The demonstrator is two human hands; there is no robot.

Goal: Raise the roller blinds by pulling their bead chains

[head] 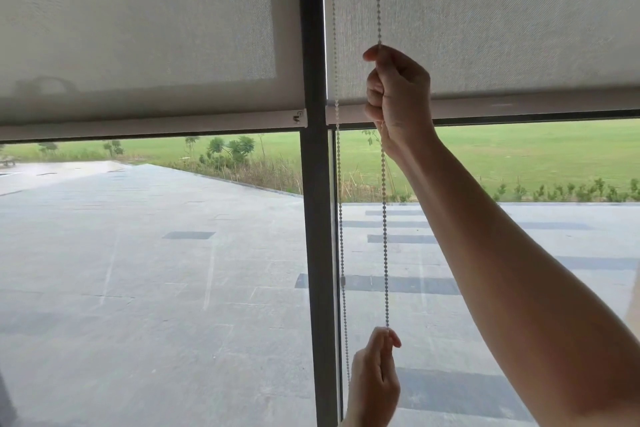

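Right fingers (375,80): curled into a fist around the bead chain (384,218), thumb pinching the near strand up high.
Right hand (398,97): raised in front of the right blind (502,28), level with its bottom bar.
Left fingers (391,340): pinched shut on the same strand, low down.
Left hand (374,381): near the lower edge, just right of the mullion (317,218).
Bead chain: two white strands hanging beside the mullion, far strand loose.
Left blind (138,28): bottom bar about level with the right one.
Writing: none legible.
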